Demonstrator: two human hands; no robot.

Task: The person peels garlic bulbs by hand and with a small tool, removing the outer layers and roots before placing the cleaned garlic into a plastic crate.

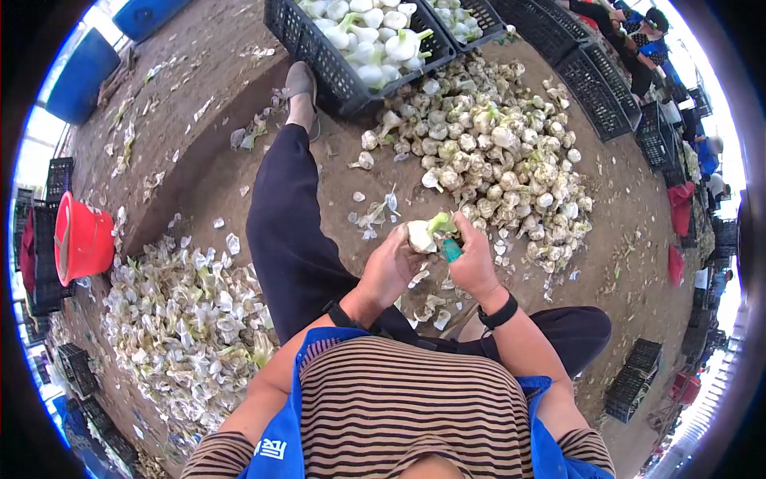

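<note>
Between my hands is a white garlic bulb (421,237) with a pale green stem (440,223). My left hand (389,267) is closed around the bulb from the left. My right hand (475,262) is closed at the stem side, holding a small teal-green object (452,250). Part of that object is hidden in the fingers, and I cannot make out its kind. Just beyond my hands, a heap of untrimmed garlic bulbs (499,156) lies on the ground. A black crate (335,76) of clean white garlic bulbs stands at the far side.
Peeled garlic skins (187,327) form a wide pile on my left, beside a red bucket (83,238). More black crates (600,88) line the right, where other people (642,40) sit. Blue bins (84,76) stand at the far left. My outstretched leg (283,207) reaches toward the crate.
</note>
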